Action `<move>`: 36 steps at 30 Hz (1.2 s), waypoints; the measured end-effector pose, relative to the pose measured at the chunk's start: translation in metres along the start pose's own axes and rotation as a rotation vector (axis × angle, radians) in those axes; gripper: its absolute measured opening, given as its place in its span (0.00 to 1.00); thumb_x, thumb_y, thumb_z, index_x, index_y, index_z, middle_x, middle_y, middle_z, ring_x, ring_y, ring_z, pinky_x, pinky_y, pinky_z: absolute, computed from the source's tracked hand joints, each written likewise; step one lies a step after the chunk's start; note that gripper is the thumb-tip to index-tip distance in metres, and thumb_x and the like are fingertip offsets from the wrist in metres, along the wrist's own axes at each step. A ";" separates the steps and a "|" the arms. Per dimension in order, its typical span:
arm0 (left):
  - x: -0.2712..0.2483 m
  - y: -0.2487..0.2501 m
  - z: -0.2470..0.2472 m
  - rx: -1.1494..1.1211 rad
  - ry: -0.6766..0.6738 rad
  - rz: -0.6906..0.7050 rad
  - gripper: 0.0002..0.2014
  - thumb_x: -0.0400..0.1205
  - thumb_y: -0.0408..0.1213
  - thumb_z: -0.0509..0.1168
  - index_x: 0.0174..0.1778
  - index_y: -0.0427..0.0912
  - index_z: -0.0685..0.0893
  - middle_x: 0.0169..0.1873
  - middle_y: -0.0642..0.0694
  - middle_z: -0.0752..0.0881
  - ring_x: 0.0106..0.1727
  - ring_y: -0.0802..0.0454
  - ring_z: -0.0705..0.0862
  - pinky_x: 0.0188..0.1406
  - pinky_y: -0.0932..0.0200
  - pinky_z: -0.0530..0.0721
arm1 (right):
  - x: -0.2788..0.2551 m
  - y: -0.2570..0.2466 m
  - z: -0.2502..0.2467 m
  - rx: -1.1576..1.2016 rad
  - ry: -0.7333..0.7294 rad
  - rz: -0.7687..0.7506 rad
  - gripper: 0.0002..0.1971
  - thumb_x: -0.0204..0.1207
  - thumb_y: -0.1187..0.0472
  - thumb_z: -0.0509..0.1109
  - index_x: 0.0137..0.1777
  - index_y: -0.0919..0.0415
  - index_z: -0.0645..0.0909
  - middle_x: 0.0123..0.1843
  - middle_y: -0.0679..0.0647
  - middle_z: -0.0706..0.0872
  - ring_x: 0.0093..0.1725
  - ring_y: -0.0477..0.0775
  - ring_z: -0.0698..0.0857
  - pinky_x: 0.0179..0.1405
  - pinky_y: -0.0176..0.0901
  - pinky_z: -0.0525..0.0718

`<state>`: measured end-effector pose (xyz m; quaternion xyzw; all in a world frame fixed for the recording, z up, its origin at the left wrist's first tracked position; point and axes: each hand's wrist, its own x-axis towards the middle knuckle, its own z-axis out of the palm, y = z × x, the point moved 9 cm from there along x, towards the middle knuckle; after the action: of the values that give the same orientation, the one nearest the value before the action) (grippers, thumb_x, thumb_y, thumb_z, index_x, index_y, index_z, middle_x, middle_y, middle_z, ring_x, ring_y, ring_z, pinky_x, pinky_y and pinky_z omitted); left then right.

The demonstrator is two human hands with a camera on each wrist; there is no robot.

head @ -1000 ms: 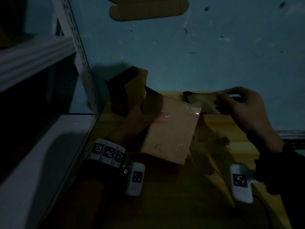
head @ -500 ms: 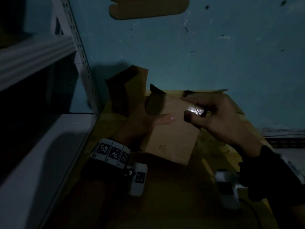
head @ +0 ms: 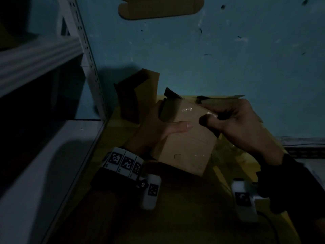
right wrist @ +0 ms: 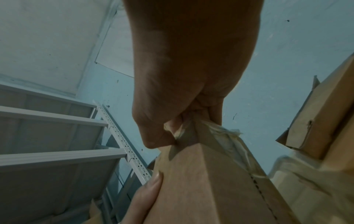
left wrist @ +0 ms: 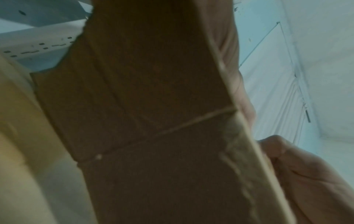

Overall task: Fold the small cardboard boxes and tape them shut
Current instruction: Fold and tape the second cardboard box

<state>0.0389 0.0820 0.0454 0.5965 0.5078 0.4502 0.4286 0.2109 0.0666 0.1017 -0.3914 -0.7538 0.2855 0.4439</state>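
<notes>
A small brown cardboard box [head: 190, 143] is tilted above a yellow surface, dimly lit. My left hand [head: 168, 129] grips its left side, thumb lying across the top face and fingers hidden beneath. A strip of clear tape [head: 187, 109] glints on the box's far edge. My right hand [head: 211, 118] pinches the tape's end at the far right corner. In the right wrist view the thumb and fingers squeeze crumpled tape [right wrist: 226, 136] against the box [right wrist: 201, 181] corner. The left wrist view is filled by the box's underside [left wrist: 153, 106].
A white metal shelf rack [head: 44, 50] stands close on the left. Another open cardboard box [head: 137, 95] sits just behind the held one. A flat cardboard blank [head: 158, 7] lies at the top. More cardboard boxes [right wrist: 316, 121] are stacked to the right.
My right hand came in from the right, where it held the tape stretched out, to the box's far right corner. The left hand and the box have barely moved.
</notes>
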 end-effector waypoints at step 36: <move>-0.011 0.008 0.004 -0.058 -0.041 -0.024 0.26 0.74 0.39 0.77 0.50 0.65 0.66 0.44 0.69 0.71 0.35 0.77 0.79 0.26 0.78 0.74 | 0.005 -0.007 0.002 -0.217 -0.038 0.018 0.21 0.69 0.45 0.81 0.59 0.54 0.92 0.46 0.45 0.94 0.44 0.42 0.92 0.40 0.41 0.90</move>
<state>0.0440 0.0702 0.0515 0.5869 0.4928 0.4472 0.4612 0.2058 0.0675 0.1085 -0.4384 -0.7850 0.2134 0.3822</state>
